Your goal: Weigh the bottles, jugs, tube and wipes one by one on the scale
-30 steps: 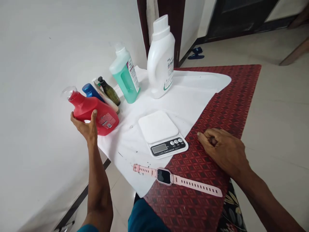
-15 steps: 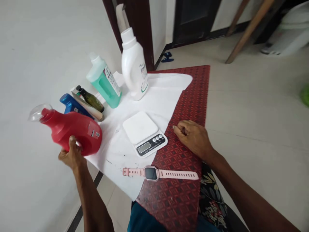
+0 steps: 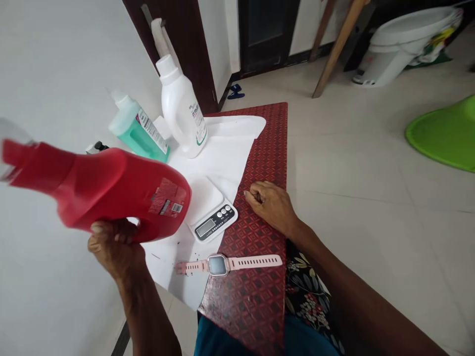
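The left hand grips the red bottle from below, fingers curled around its underside near the base. The bottle lies almost on its side in the air, base to the right and neck pointing left, where its clear cap runs blurred to the picture's left edge. It hangs over the near left corner of the white cloth and hides part of the scale, whose display and buttons show just right of the bottle's base.

The right hand rests on the red mat, well apart from the bottle and just right of the scale. Its fingers are loosely curled under and it holds nothing.

Near the person, a pink watch lies flat with its strap stretched out, half on the cloth and half on the mat, between the two hands and nearer than both.

On the far side of the cloth stand a white bottle and, to its left, a green bottle. A small dark cap peeks out just above the red bottle.

Far right on the floor are a green basin and a white bin.
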`<state>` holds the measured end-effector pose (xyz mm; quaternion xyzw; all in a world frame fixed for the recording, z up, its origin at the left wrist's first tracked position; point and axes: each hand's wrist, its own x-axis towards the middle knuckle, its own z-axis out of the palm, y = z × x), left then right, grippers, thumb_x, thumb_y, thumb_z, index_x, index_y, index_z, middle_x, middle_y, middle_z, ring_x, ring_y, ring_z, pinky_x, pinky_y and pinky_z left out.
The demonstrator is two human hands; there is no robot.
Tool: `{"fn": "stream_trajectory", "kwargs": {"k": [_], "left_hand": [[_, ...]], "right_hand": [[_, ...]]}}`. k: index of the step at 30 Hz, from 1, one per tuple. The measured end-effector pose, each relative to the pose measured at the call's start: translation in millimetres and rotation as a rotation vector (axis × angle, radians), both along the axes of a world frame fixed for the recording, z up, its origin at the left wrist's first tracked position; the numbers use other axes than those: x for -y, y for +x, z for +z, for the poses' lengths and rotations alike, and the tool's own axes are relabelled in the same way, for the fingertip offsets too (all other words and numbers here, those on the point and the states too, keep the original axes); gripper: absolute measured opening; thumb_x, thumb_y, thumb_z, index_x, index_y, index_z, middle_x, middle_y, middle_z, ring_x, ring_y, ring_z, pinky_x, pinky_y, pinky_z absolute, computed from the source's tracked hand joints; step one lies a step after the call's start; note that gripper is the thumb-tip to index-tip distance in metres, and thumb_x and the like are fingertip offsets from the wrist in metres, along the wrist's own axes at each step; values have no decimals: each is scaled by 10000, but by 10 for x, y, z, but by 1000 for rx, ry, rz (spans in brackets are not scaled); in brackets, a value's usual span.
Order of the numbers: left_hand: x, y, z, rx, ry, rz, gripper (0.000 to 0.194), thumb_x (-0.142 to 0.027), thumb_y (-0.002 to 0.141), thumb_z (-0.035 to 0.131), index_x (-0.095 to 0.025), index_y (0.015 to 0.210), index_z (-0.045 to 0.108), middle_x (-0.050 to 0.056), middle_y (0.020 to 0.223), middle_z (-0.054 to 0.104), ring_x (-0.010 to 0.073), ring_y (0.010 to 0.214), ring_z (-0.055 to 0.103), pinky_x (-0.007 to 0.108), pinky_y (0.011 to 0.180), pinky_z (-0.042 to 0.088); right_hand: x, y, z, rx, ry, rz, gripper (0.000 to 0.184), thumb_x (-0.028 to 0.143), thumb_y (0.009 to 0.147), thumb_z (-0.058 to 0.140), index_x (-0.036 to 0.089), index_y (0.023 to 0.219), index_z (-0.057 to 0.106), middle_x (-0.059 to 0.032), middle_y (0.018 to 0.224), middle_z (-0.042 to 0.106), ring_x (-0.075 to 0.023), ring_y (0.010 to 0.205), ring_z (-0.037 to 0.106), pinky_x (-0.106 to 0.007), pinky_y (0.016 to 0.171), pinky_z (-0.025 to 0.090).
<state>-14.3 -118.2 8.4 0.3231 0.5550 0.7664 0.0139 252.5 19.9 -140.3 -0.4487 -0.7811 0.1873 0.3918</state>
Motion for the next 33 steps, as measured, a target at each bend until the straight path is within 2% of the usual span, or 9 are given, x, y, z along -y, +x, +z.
{"fn": "stream_trajectory", "kwargs": {"k": [6, 12, 15, 17, 19, 22, 24, 28, 33], "left_hand": [[-389, 314, -154, -21, -104, -96, 693, -672, 622, 858, -231, 561, 327, -97, 488, 238, 51, 432, 197, 234, 393, 139], [-546, 362, -187, -65, -113, -115, 659, -635, 659, 851, -234, 568, 337, -94, 488, 254, 54, 438, 211, 231, 402, 161], [-539, 311, -176, -77, -119, -198, 710, -702, 669, 866, -223, 561, 353, -84, 495, 293, 59, 432, 246, 227, 404, 211], [-497, 253, -193, -135, -134, -230, 693, -744, 723, 820, -218, 563, 398, -60, 499, 378, 88, 434, 349, 245, 428, 324], [-433, 175, -234, -242, -189, -201, 624, -745, 805, 745, -216, 597, 487, -24, 527, 500, 140, 474, 484, 289, 489, 443], [-339, 48, -303, -400, -284, -90, 526, -710, 871, 671, -210, 719, 620, 12, 629, 626, 197, 589, 604, 344, 597, 532], [-302, -12, -330, -449, -285, -61, 507, -710, 879, 647, -213, 775, 648, 18, 688, 648, 213, 656, 629, 367, 661, 551], [-294, -39, -326, -449, -206, -88, 522, -743, 877, 626, -223, 831, 652, 15, 738, 636, 214, 701, 609, 384, 727, 540], [-280, -40, -274, -316, -75, -34, 499, -741, 818, 693, -245, 841, 642, 7, 789, 591, 208, 724, 575, 388, 745, 526]], "right_hand": [[5, 5, -4, -43, -28, 9, 354, 271, 974, 505, 280, 684, 302, -1, 659, 495, -194, 677, 455, -365, 729, 380], [8, 36, 31, -52, -48, 32, 360, 233, 980, 517, 276, 692, 306, 4, 660, 500, -190, 676, 450, -365, 736, 381], [15, 42, 52, -59, -51, 28, 366, 224, 985, 513, 276, 693, 299, 3, 664, 509, -191, 676, 458, -367, 745, 385], [18, 42, 57, -62, -54, 27, 371, 223, 992, 505, 276, 692, 293, 4, 666, 509, -190, 672, 457, -368, 751, 388], [19, 42, 54, -63, -60, 29, 373, 229, 996, 501, 278, 693, 289, 6, 663, 500, -189, 665, 453, -370, 753, 389], [17, 41, 46, -63, -60, 32, 367, 236, 995, 494, 279, 694, 289, 10, 656, 482, -190, 657, 455, -372, 759, 394], [16, 40, 41, -58, -56, 28, 366, 243, 994, 496, 278, 691, 294, 7, 656, 485, -192, 662, 462, -369, 749, 392], [11, 35, 32, -47, -52, 22, 373, 259, 997, 502, 276, 685, 298, 6, 654, 485, -190, 665, 468, -363, 734, 389], [4, 41, 22, -32, -50, 20, 361, 273, 993, 499, 279, 690, 302, 7, 648, 477, -193, 672, 480, -365, 749, 396]]}}
